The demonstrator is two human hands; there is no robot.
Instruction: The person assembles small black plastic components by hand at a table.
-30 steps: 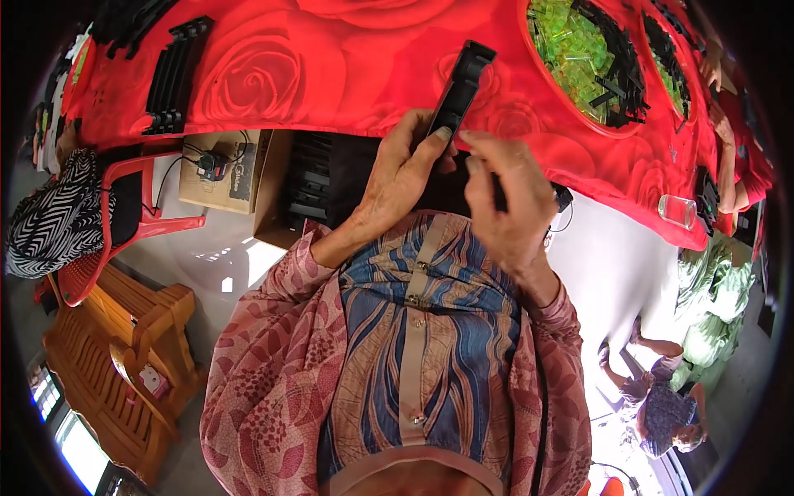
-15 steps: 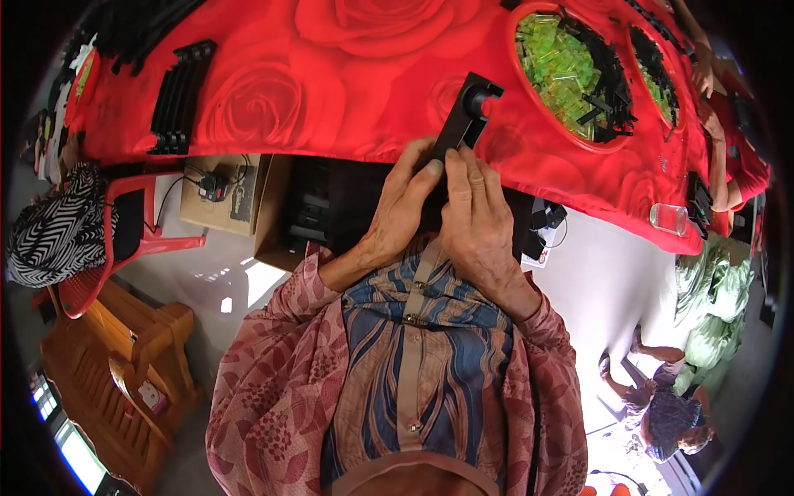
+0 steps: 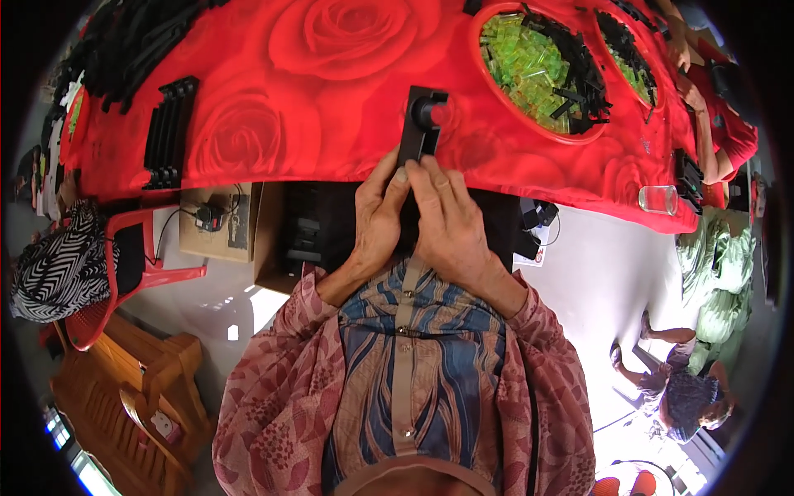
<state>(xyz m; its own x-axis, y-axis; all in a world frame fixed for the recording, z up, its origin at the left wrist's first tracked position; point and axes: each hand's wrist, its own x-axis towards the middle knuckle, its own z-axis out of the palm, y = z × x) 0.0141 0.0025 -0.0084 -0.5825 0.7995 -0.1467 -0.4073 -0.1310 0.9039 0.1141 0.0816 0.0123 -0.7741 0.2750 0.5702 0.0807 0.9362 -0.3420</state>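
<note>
A long black plastic part with a round knob-like piece near its far end stands out from between my hands, over the front edge of the red rose-print tablecloth. My left hand is closed on its near end from the left. From the right, my right hand presses its fingertips on the same end, its fingers close together. My fingers hide the near end of the part. Several similar black parts lie side by side to the left on the cloth.
A red basin of yellow-green clear pieces and black strips stands right. Past it are a second basin and another person's arm. A glass sits near the right edge. Black parts pile far left; a red chair stands left.
The view has shifted. My hands and the black part are further left in the picture, and the part points more straight away from me. Both hands keep their hold.
</note>
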